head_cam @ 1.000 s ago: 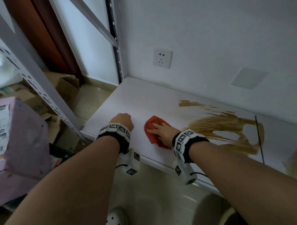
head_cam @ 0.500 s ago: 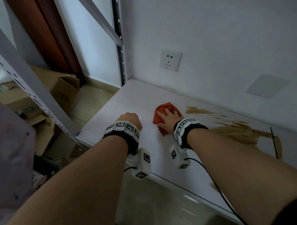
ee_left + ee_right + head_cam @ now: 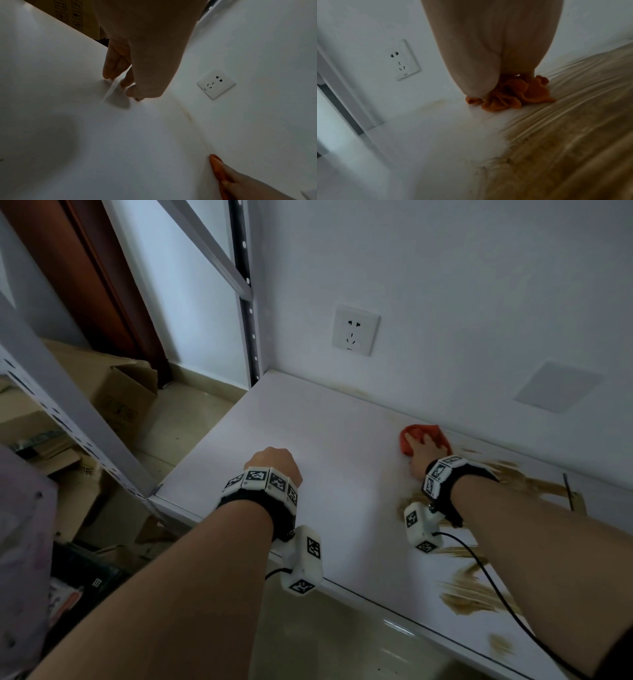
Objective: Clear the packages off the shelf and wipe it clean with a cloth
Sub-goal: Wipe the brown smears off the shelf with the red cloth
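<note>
The white shelf (image 3: 325, 440) carries no packages in view. Brown smears (image 3: 534, 484) streak its right half, and more smears (image 3: 472, 594) lie near the front edge. My right hand (image 3: 423, 453) presses an orange-red cloth (image 3: 423, 429) flat on the shelf, close to the back wall at the left edge of the smears. In the right wrist view the cloth (image 3: 510, 94) is bunched under my hand beside the brown stain (image 3: 573, 135). My left hand (image 3: 274, 462) rests on the clean left part and holds nothing, its fingertips (image 3: 109, 75) touching the shelf.
A wall socket (image 3: 355, 329) sits above the shelf's back left corner beside a metal upright (image 3: 246, 302). A slanted rack post (image 3: 68, 419) and cardboard boxes (image 3: 120, 392) stand on the floor to the left. A thin dark line (image 3: 568, 491) crosses the shelf at far right.
My right hand has slid the cloth from near the front of the shelf back toward the wall and rightward. The left hand has stayed in place on the shelf.
</note>
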Demonstrator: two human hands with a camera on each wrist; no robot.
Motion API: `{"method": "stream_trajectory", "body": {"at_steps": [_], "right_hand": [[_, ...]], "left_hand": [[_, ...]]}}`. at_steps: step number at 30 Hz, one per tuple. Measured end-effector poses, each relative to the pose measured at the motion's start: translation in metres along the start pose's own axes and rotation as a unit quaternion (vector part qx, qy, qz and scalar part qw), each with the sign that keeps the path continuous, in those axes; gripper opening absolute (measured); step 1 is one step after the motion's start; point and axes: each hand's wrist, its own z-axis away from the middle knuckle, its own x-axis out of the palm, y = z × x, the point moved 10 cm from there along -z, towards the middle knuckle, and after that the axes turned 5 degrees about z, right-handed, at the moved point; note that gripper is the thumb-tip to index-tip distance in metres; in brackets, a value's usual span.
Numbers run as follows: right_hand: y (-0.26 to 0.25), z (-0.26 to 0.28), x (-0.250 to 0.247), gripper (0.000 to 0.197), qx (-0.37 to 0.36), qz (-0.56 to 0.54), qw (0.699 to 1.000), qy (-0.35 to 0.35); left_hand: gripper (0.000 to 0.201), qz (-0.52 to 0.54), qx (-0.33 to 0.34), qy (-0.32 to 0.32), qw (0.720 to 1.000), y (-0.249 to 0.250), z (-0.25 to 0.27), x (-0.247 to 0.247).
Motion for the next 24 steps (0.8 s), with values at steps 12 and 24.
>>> {"method": "stream_trajectory", "body": {"at_steps": [12, 24], "right_hand": [[-0.118, 0.026, 0.006, 0.056, -0.198, 0.020, 0.978, -0.063], [0.006, 0.014, -0.030, 0.054, -0.061, 0.011, 0.998, 0.027]], "left_hand": [[0.022, 0.036, -0.026, 0.012, 0.999, 0.009, 0.000, -0.004], [0.041, -0.024, 0.003, -0.009, 1.000, 0.000, -0.002, 0.005]]}}
